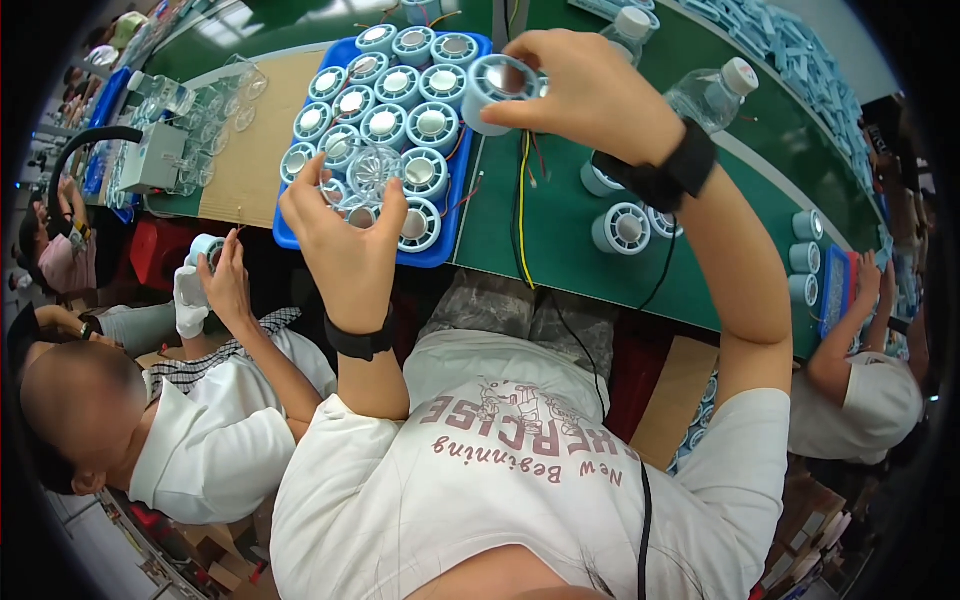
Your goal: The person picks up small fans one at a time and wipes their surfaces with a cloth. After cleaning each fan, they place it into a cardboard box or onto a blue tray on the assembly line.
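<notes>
My left hand (345, 235) is over the near part of a blue tray (458, 215). Its thumb and fingers pinch a clear round plastic part (376, 175) with ribs fanning out from its middle. My right hand (590, 100), raised at the tray's far right corner, grips a light-blue cylindrical housing (485, 100) with a slotted round end. Several similar light-blue housings (383, 125) with silvery round centres fill the tray, standing upright in rows. Some near ones are partly hidden behind my left hand and the clear part.
Clear bottles with white caps (712, 95) and more blue housings (628, 232) stand on the green table (560, 275) at right. Black and yellow cables (522, 215) cross its edge. Clear parts (215, 125) lie left, near a grey box (153, 158). A co-worker (215, 440) sits at left.
</notes>
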`<action>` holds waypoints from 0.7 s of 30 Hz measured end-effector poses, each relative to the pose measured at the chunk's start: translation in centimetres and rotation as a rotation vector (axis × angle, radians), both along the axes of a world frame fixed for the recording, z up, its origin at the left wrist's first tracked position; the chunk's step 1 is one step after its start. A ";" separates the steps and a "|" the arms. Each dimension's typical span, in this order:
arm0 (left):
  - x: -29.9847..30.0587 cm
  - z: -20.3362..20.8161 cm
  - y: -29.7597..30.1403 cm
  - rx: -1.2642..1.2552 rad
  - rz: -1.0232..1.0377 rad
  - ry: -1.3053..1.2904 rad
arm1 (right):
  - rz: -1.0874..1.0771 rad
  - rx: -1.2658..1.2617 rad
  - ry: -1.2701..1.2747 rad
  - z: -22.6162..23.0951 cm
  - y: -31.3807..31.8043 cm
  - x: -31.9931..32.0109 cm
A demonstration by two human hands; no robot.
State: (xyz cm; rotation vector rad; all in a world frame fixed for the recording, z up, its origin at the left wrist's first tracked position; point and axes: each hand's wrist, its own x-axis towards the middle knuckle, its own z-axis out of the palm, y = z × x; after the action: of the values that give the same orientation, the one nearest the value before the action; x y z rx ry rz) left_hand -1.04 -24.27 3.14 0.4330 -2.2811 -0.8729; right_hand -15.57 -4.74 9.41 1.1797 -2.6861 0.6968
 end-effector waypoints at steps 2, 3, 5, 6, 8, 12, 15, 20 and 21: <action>0.0 -0.2 -0.4 -0.020 -0.013 0.015 | 0.018 -0.002 0.099 -1.7 -2.5 -2.6; 0.1 -0.4 -0.7 -0.043 -0.032 0.022 | 0.030 -0.006 0.190 -2.6 -3.7 -3.8; 0.2 -0.4 -1.1 -0.069 -0.036 0.033 | 0.017 0.054 0.141 -3.2 -6.1 -5.3; 0.5 -0.5 -1.3 -0.065 -0.051 0.024 | -0.002 0.118 0.084 -3.6 -6.9 -5.8; 0.9 -0.5 -1.5 -0.059 -0.084 0.007 | -0.003 0.109 0.112 -5.1 -7.7 -6.5; 1.2 -0.3 -3.7 -0.031 0.037 -0.029 | -0.021 0.052 0.208 -6.9 -7.6 -6.8; -0.2 0.2 -6.0 -0.015 0.156 -0.031 | -0.027 -0.035 0.267 -6.4 -5.3 -5.6; -7.3 -2.1 -15.9 -0.349 0.352 -0.114 | 0.005 -0.160 0.006 1.6 1.1 2.2; -8.7 -3.5 -19.6 -0.452 0.377 -0.139 | -0.053 -0.170 -0.059 3.6 2.7 4.4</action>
State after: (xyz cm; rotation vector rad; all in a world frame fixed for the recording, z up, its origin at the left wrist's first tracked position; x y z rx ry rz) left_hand -9.75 -43.89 -0.39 0.6985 -2.3222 -0.1359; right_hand -11.19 -2.05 13.03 1.0589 -2.6314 0.9439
